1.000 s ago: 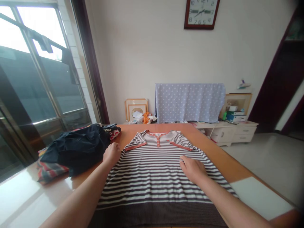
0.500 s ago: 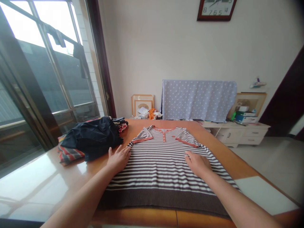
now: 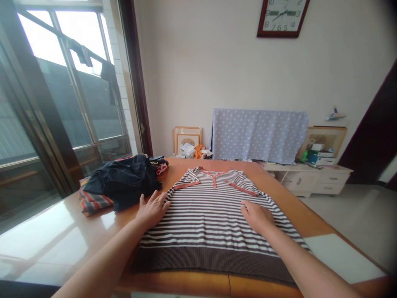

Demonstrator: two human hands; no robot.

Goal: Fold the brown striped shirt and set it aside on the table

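A short-sleeved striped shirt (image 3: 201, 219) lies spread flat in front of me, its collar away from me. It has brown and white stripes, orange-red trim, a buttoned neck opening and a dark ribbed hem toward me. My left hand (image 3: 153, 210) rests with fingers spread at the shirt's left edge, below the sleeve. On the right part of the shirt's body sits my right hand (image 3: 257, 216), its fingers curled in. Whether fabric is caught in those fingers is hidden. Faint creases run through the cloth between the hands.
A pile of clothes (image 3: 124, 182), dark navy on top, stands left of the shirt on the glossy wooden table (image 3: 77, 236). A pale sheet (image 3: 344, 254) lies at the right edge. Behind are a white cabinet (image 3: 313, 181) and a dotted cloth (image 3: 259, 134).
The view has tilted up slightly, so more of the wall clock shows. My left hand's fingers look a little more spread. My right hand and the shirt look nearly the same.
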